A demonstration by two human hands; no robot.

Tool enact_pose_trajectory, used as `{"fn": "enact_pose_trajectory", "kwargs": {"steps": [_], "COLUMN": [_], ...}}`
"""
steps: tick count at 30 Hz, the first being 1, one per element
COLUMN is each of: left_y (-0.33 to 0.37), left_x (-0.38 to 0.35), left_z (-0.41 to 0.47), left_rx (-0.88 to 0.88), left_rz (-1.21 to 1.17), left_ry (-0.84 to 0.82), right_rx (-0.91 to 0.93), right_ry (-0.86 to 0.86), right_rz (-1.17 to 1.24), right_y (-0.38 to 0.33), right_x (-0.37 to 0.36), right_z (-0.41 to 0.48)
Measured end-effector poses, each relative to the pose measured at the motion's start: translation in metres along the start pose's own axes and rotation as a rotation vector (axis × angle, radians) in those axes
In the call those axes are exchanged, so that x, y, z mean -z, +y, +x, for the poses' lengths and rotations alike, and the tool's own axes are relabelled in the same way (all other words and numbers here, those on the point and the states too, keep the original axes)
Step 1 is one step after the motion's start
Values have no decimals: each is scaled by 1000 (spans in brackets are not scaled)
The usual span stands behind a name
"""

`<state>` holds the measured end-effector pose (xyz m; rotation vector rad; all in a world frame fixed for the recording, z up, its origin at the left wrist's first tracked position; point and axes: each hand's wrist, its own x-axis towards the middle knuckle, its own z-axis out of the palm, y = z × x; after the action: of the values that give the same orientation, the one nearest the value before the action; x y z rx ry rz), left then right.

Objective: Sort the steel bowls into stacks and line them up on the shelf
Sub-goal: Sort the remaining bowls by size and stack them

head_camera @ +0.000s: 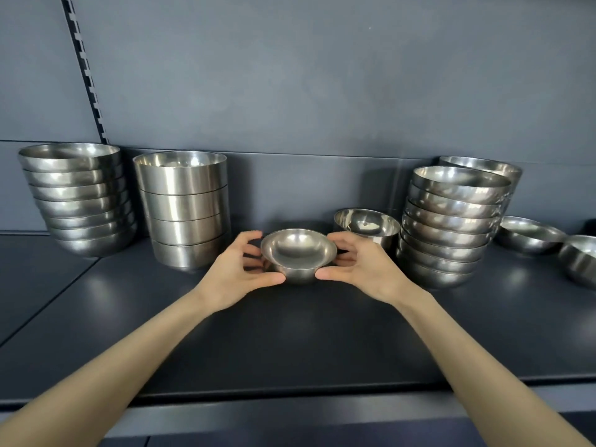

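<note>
- A dark grey metal shelf [290, 343] runs across the view, with a grey back panel [322, 91] behind it and one slotted upright [87, 72] at the upper left.
- One small flared-rim bowl [298, 253] sits mouth up in the middle of the shelf, in the gap between the stacks. Its base is down at the shelf surface; whether it actually rests there cannot be told.
- The left hand [237, 272] holds the bowl's left side, with the thumb low on the near wall and the fingers curled round towards the far rim.
- The right hand [361, 269] holds the right side in the same way, thumb tip on the lower wall and fingers curved behind the rim. Both forearms are bare.
- Just behind and to the right stands one loose deeper bowl [367, 222], upright and apart from the held one.
- To the left is a stack of four straight-walled bowls [183, 208], nested upright.
- Further left is a stack of rounded bowls [77, 198], seven by the rims that show.
- To the right a leaning stack of rounded bowls [451, 227] shows about eight rims and tilts a little to the right.
- Behind it, only the top of a second stack [483, 164] shows; its bowls cannot be counted.
- At the far right lie two more loose bowls: a shallow bowl [529, 233] and, nearer the edge of view, a partly cropped bowl [580, 258].
</note>
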<state>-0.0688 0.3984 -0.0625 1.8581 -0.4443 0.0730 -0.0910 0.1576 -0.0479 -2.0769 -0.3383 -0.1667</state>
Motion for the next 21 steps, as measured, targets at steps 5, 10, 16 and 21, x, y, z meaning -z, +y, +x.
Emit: {"fn": "enact_pose_trajectory", "kwargs": {"steps": [5, 10, 16, 21], "left_y": [15, 37, 64, 92], "left_x": [-3, -17, -49, -88], "left_z": [-19, -35, -58, -73], "left_rx": [-22, -90, -176, -231], "left_rz": [-112, -263, -354, -417], "left_ry": [-13, -101, -195, -246], "right_rx": [6, 21, 4, -36], "right_ry": [92, 211, 352, 437], "right_rz": [139, 138, 125, 85], "right_y": [-18, -36, -57, -71], "right_x": [10, 24, 42, 74], "right_z": [-30, -74, -134, -184]}}
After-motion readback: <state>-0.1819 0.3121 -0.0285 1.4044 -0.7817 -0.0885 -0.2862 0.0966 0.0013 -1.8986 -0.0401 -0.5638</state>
